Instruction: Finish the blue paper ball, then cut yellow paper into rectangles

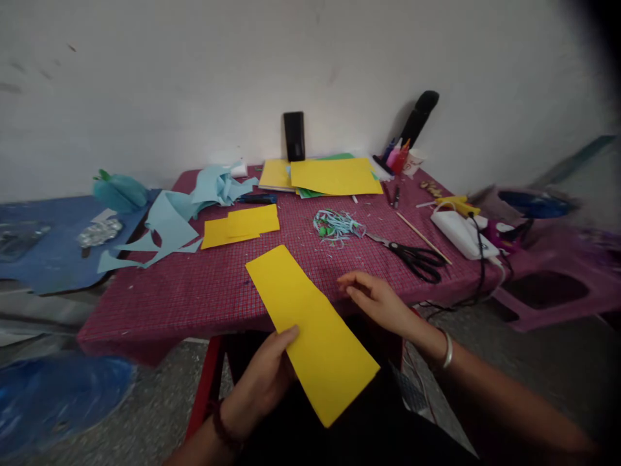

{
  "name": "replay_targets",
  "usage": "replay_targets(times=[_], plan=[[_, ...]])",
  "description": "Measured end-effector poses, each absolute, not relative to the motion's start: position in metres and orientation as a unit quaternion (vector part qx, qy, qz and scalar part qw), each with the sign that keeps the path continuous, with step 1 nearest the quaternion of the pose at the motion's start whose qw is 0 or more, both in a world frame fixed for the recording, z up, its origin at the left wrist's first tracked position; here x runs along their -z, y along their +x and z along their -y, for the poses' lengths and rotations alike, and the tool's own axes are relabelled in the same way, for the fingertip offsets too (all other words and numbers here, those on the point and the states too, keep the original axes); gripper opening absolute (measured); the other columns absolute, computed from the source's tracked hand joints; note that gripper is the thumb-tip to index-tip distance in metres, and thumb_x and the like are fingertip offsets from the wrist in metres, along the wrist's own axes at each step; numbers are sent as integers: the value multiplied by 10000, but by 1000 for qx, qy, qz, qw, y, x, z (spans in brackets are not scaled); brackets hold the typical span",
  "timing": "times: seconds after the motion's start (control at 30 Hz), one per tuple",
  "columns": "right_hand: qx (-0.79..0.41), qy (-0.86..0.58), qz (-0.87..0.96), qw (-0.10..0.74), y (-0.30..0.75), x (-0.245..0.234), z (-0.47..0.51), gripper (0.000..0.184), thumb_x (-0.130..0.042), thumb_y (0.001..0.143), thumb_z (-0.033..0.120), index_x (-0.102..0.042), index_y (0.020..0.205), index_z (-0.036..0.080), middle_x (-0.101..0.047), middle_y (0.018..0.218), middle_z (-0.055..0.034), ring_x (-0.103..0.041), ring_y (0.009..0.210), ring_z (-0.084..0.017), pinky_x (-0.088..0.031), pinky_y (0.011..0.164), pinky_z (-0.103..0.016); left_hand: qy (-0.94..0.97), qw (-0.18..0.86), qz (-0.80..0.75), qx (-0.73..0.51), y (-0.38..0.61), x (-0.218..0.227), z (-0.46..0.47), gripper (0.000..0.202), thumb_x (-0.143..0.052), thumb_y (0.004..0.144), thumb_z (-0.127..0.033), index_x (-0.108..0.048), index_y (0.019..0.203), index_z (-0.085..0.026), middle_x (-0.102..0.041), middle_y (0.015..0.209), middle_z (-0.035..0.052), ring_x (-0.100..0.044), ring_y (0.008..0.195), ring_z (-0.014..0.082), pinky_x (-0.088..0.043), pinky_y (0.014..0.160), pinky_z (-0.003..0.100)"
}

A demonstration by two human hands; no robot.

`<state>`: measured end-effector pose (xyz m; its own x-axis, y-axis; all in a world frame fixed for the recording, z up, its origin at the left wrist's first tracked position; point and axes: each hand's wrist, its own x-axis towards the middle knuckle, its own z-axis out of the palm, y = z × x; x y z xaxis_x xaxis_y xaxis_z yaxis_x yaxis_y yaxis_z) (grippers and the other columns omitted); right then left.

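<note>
A long yellow strip of paper (317,330) lies slantwise over the table's front edge and my lap. My left hand (269,369) grips its left side, thumb on top and the other fingers hidden beneath. To the right of the paper, my right hand (373,298) hovers with bent fingers apart and nothing in them. Black-handled scissors (412,257) rest just beyond that hand. Smaller yellow paper pieces (242,226) lie on the table past the strip's far end. A bundle of thin blue and green paper shreds (337,225) sits near the scissors' tips.
Light-blue paper scraps (167,223) spread over the table's left side. At the back are stacked coloured sheets (334,176), a phone (294,136) against the wall and glue bottles (398,157). A wooden stick (422,237) and a white power strip (463,232) with cables lie right.
</note>
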<state>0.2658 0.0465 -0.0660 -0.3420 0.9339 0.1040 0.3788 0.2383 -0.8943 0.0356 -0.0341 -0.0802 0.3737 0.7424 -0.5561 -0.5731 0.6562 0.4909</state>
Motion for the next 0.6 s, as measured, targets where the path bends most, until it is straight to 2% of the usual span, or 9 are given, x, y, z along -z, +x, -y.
replay_targets(times=[0.03,0.1,0.17,0.27,0.37,0.5,0.6], plan=[[-446,-476,685,324,272,64,-38,173,-475,907,239,-602,1003,171,-641,859,-43,-617,776,-149,-507,691,-285,100,814,-407,-402,36,82,32,360,-652,808,-286,-671,1106,-85,-669,1188,164,-644,1046,309,-478,955,408],[-519,-489,637,293,284,58,-21,198,-479,922,327,-589,896,164,-596,744,-12,-571,642,-112,-471,585,-236,88,804,-430,-400,38,83,29,347,-675,789,-266,-673,1090,-93,-675,1185,150,-647,1051,308,-485,962,407],[-560,-491,604,286,294,54,-3,236,-487,926,373,-578,871,163,-571,720,1,-534,591,-90,-448,550,-215,71,796,-452,-396,40,81,27,339,-675,786,-249,-668,1090,-101,-683,1174,136,-654,1047,297,-490,973,404],[-528,-458,638,322,303,49,18,194,-541,915,345,-605,986,177,-591,839,-25,-558,711,-106,-479,652,-242,44,789,-480,-382,44,78,25,353,-659,787,-213,-649,1120,-98,-691,1162,129,-655,1058,285,-485,1003,400],[-480,-381,712,343,307,44,24,275,-621,877,309,-618,1133,209,-572,1035,-62,-556,868,-134,-485,775,-289,22,792,-488,-367,47,76,24,407,-628,804,-190,-606,1198,-90,-691,1166,126,-647,1080,283,-482,1017,395],[-499,-294,740,342,305,40,15,364,-685,832,358,-627,1166,227,-553,1128,-73,-549,949,-151,-480,759,-279,-2,797,-488,-357,46,73,23,472,-573,846,-178,-522,1303,-70,-697,1150,128,-652,1074,274,-479,1018,383],[-521,-274,718,372,301,34,6,362,-595,883,453,-633,1144,206,-566,1099,-79,-552,921,-151,-474,764,-293,5,802,-482,-353,44,71,24,509,-553,856,-178,-476,1348,-71,-696,1151,132,-651,1076,278,-475,1018,391]])
